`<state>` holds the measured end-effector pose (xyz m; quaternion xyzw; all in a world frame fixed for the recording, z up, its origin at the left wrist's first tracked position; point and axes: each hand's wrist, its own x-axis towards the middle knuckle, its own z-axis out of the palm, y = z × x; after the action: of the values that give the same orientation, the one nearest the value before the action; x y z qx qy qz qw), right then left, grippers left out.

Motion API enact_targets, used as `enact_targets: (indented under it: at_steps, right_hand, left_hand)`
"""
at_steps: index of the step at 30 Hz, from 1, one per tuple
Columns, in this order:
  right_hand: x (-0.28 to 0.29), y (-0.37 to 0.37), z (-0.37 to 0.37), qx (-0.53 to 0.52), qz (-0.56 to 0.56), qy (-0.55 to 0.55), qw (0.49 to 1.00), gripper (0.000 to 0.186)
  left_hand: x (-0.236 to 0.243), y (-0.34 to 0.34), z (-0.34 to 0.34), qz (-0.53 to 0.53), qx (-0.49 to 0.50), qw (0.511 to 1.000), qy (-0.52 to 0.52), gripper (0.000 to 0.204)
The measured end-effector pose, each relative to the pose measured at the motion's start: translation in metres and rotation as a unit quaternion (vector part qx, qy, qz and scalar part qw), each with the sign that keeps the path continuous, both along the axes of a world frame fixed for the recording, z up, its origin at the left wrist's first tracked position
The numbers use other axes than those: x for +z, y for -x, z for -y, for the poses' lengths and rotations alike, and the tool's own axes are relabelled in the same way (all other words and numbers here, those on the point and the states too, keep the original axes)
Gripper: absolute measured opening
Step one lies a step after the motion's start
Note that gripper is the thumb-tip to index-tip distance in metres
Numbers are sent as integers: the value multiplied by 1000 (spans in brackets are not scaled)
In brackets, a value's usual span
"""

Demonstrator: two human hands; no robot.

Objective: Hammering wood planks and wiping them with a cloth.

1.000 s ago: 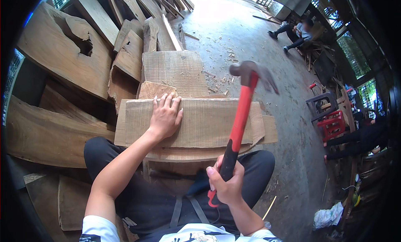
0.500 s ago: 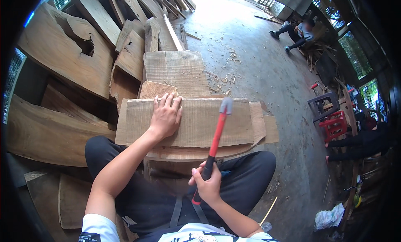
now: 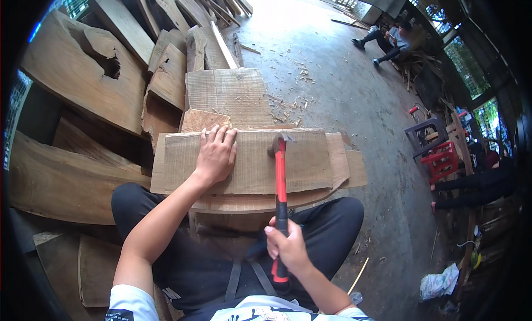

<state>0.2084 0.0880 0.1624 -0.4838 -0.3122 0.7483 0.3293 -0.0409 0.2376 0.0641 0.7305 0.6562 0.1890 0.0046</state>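
Note:
A rough brown plank (image 3: pixel 252 168) lies crosswise in front of my knees, on top of other boards. My left hand (image 3: pixel 216 154) presses flat on its left part, fingers stretched out and tips at the far edge. A claw hammer (image 3: pixel 281 179) with a red and black handle is in my right hand (image 3: pixel 286 246), which is wrapped round the black grip. The hammer's head is over the right part of the plank; I cannot tell whether it touches the wood. Just beyond my left fingertips sits a lighter wood block (image 3: pixel 204 120).
Thick slabs (image 3: pixel 83 71) lean and lie at the left. Another board (image 3: pixel 227 96) extends beyond the plank. Wood chips (image 3: pixel 302 74) litter the concrete floor. At the right are a red stool (image 3: pixel 441 160), a dark stool (image 3: pixel 425 137) and a white plastic bag (image 3: pixel 439 282). Two other people are farther off.
The hammer has swung from tilted to nearly upright in the picture, its head shifting left over the plank. My right hand moved slightly right. My left hand stays on the plank.

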Motion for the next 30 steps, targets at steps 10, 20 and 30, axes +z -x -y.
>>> enact_targets:
  at_steps: [10,20,30]
  right_hand:
    - [-17,2,43,-14,9,-89,996,18]
    - [-95,-8,69,42,-14,0,999,19]
    - [-93,-11,53,166,-82,163,969,28]
  left_hand:
    - [-1,4,-1,16,-8,1000,-1,47]
    - [1,4,5,15,-10,999,-28,46]
    - [23,5,-2,43,11,993,112,57]
